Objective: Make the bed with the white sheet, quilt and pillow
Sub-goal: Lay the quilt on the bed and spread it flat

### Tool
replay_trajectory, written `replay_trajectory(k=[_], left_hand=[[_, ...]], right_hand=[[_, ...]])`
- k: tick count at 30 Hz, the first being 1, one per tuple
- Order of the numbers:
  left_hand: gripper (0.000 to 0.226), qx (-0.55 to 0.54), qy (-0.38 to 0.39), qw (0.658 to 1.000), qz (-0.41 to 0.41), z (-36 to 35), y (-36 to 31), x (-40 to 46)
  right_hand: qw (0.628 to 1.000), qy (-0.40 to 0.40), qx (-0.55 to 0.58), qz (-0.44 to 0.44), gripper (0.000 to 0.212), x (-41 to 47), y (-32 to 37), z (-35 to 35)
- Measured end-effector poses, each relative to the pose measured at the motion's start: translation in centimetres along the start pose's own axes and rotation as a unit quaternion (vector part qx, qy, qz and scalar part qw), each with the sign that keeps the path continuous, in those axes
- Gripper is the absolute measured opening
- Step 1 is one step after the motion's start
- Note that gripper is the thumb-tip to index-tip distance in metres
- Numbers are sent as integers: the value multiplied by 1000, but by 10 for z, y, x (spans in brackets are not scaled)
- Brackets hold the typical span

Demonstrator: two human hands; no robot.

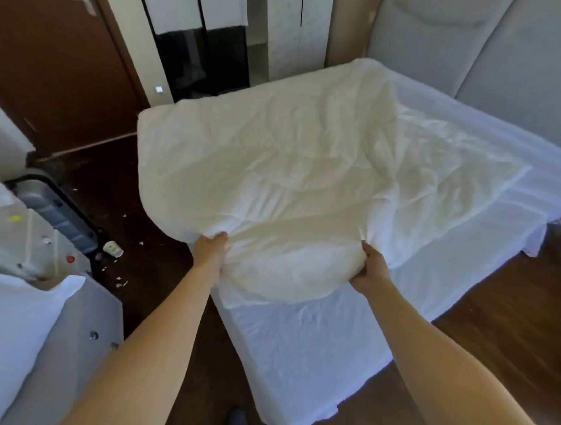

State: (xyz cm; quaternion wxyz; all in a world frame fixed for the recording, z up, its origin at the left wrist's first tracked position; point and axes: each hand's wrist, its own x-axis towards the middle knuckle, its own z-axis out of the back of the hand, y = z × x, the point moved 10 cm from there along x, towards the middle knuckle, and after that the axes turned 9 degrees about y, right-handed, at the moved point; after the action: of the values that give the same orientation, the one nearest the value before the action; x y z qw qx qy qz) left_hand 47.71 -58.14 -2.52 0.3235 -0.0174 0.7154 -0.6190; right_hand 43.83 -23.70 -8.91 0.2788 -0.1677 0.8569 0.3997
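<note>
The left hand (pixel 210 254) clutches a bunched fold of the quilt (pixel 274 180) at its near edge, fingers dug into the fabric, and the right hand (pixel 371 269) grips the same edge a little further along, thumb on top and fingers curled underneath. Between them the near edge sags in a soft loop, while the rest of the quilt is lifted and billowing, its far corners raised above the bed and its left side hanging out past the mattress over the dark floor (pixel 119 186). Beneath it the white sheet (pixel 315 348) already covers the mattress, wrinkled but spread to the corners and draping down the near side. The step in hand looks like spreading the quilt: it would go best if the hands moved wider apart along the edge toward the corners, so the fabric opens flat rather than folded, and if the quilt were shifted rightward before settling, since it now sits off-centre. A pillow (pixel 14 322) waits on the furniture at the left, well apart from the bed, beside a suitcase (pixel 52 212).
</note>
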Motion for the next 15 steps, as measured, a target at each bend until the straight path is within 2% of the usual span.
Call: replay_trajectory(k=[4, 8, 11, 15], left_hand=[[33, 1, -28, 1000, -4, -9, -4, -74], [33, 23, -30, 995, -90, -25, -63, -128], [31, 24, -25, 984, -177, -37, -109, -167], [26, 38, -27, 972, -231, -43, -104, -213]], right_hand=[[998, 29, -32, 39, 32, -71, 51, 15], [994, 38, -28, 103, 29, -127, 103, 11], [986, 46, -13, 157, 37, -162, 139, 3], [983, 29, 47, 173, 14, -199, 135, 16]])
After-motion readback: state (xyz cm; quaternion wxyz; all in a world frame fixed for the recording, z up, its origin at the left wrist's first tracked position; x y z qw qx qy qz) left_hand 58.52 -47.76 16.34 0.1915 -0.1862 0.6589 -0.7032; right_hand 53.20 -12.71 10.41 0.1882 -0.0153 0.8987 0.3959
